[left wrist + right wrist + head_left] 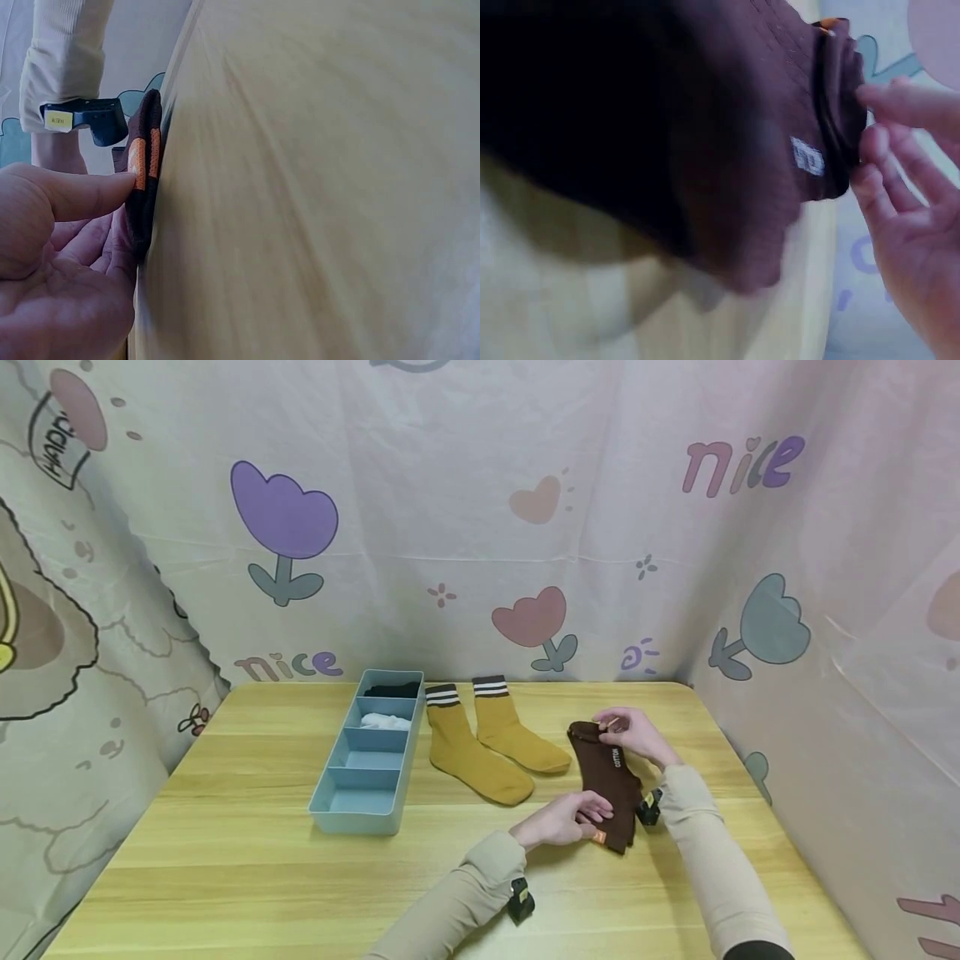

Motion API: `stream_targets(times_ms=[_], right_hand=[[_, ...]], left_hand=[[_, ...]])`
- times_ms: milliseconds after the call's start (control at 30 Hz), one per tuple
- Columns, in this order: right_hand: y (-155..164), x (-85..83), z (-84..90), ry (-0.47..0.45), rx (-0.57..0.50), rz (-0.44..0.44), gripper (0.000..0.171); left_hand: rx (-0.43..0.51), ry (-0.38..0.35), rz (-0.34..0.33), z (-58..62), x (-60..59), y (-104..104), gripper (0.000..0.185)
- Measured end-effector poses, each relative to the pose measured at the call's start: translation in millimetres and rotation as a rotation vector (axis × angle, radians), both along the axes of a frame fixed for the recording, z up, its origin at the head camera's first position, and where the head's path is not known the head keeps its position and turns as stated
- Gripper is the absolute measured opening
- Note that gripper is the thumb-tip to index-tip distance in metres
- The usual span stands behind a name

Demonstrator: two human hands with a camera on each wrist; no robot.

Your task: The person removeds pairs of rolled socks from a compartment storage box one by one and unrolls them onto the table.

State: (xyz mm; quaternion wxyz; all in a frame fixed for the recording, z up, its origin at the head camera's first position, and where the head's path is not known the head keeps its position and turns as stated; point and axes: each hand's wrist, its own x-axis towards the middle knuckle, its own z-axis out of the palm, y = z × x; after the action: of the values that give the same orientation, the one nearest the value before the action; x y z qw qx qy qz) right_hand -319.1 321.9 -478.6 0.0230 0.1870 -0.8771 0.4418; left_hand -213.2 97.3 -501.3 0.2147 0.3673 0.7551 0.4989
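Observation:
A pair of dark brown socks (609, 785) lies stacked on the table, with white COTTON lettering and an orange patch at the near end. My left hand (562, 818) rests on that near end; its thumb touches the orange patch (137, 161) in the left wrist view, the other fingers lying fairly straight against the fabric. At the far end my right hand (637, 733) pinches the edge of the brown socks between thumb and fingertips. In the right wrist view, the bunched brown end (840, 105) meets the fingertips of the right hand (907, 172); the foreground fabric is dark and blurred.
Two mustard socks (480, 764) with striped cuffs lie flat left of the brown pair. Beyond them stands a blue divided box (318, 822); its far compartments hold a black item (392, 691) and a white item (385, 722). A printed curtain (420, 527) surrounds the wooden table (225, 860).

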Motion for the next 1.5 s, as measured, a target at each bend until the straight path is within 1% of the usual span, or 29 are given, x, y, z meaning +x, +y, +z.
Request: stream_targets(times_ms=[100, 200, 300, 467, 633, 767, 867, 1000, 1100, 1167, 1333, 1433, 1500], right_hand=[[-1.4, -2.9, -3.1, -0.047, 0.014, -0.012, 0.038], [-1.3, -4.4, -6.9, -0.081, -0.008, -0.014, 0.041], [-0.9, -6.2, -9.4, -0.089, -0.001, -0.017, 0.041], [-0.2, -10.9, -12.8, -0.085, 0.077, -0.037, 0.036], [-3.7, -17.5, -15.1, -0.023, 0.137, -0.103, 0.025], [-7.5, -21.6, -13.6, 0.006, 0.156, -0.138, 0.023], [-10.1, -23.9, -12.8, 0.005, 0.158, -0.176, 0.023], [-12.9, -24.8, -11.6, -0.008, 0.121, -0.284, 0.023], [-13.1, -23.4, -10.0, -0.002, 0.099, -0.334, 0.024], [-13.0, -22.1, -8.9, -0.005, 0.081, -0.321, 0.026], [-12.9, -22.2, -8.5, -0.049, 0.032, -0.204, 0.033], [-13.1, -24.9, -9.5, -0.065, 0.039, -0.167, 0.029], [-13.2, -26.8, -10.0, -0.072, 0.040, -0.167, 0.027]], left_hand=[[0.003, 0.008, -0.015, -0.3, -0.8, -0.2, 0.038], [0.008, 0.016, -0.026, -1.4, -1.4, -0.1, 0.038], [0.009, 0.014, -0.026, -1.8, -1.4, -0.1, 0.038], [0.001, 0.013, -0.022, -1.1, -0.2, 0.6, 0.038], [-0.005, 0.041, -0.027, 0.2, 1.7, 0.9, 0.037], [-0.002, 0.056, -0.024, -0.3, 2.2, -0.1, 0.037], [0.003, 0.048, -0.021, -1.0, 1.8, -0.3, 0.037], [0.005, 0.031, -0.019, -1.7, 0.8, 0.1, 0.038], [0.004, 0.025, -0.020, -1.5, 0.2, 0.0, 0.038], [0.003, 0.023, -0.020, -1.3, -0.1, -0.2, 0.038], [0.007, 0.023, -0.024, -1.4, -0.9, -1.1, 0.038], [0.006, 0.033, -0.028, -0.8, -0.9, -1.5, 0.038], [0.002, 0.039, -0.026, -0.1, -0.7, -1.3, 0.038]])
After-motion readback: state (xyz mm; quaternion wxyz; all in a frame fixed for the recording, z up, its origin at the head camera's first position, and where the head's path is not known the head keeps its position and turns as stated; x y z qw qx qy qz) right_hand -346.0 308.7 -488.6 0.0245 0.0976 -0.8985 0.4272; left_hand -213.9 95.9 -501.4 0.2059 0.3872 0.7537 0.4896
